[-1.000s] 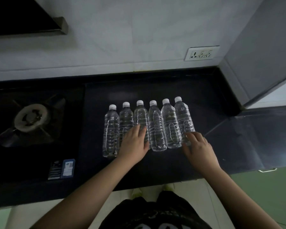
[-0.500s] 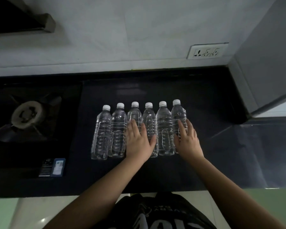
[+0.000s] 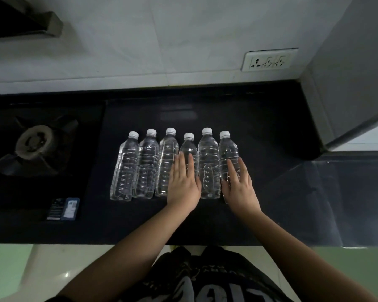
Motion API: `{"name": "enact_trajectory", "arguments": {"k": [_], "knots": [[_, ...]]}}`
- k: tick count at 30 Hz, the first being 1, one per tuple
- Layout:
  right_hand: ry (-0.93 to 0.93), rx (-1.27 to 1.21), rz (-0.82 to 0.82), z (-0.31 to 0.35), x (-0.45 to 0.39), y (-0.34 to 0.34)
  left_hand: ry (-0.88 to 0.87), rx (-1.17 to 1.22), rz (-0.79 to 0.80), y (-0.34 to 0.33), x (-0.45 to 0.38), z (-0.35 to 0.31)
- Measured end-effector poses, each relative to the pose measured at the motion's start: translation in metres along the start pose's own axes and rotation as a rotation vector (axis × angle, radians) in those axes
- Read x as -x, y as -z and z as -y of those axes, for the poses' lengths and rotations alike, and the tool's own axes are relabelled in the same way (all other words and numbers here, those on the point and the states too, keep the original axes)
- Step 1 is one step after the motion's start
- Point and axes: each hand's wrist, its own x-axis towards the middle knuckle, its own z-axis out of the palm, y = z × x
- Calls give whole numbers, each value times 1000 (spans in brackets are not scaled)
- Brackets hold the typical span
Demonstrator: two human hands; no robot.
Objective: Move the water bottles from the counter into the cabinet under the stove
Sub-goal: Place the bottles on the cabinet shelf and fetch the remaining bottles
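Several clear water bottles with white caps lie side by side in a row on the black counter [image 3: 260, 131], caps pointing toward the wall. My left hand [image 3: 183, 184] lies flat, fingers straight, on the fourth bottle from the left [image 3: 189, 147], which sits a little nearer to me than its neighbours. My right hand [image 3: 238, 184] lies with straight fingers on the rightmost bottle [image 3: 227, 149]. The leftmost bottle [image 3: 124, 168] and the two beside it are untouched. The cabinet under the stove is out of sight below the counter edge.
A gas stove burner [image 3: 34, 141] sits at the left, with a small dark label card [image 3: 63, 209] in front of it. A wall socket [image 3: 270, 59] is at the back right, beside a grey column [image 3: 347, 83].
Both hands slid forward onto the bottles and flattened. The fourth bottle shifted slightly toward me under my left hand.
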Motion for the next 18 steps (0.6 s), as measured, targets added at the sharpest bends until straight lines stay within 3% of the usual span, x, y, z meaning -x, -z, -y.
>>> {"name": "enact_trajectory", "arguments": {"k": [14, 18], "knots": [[27, 43, -62, -12, 66, -4, -131, 29, -7, -10, 80, 11], [-54, 44, -87, -6, 92, -11, -190, 49, 5, -11, 102, 23]]}}
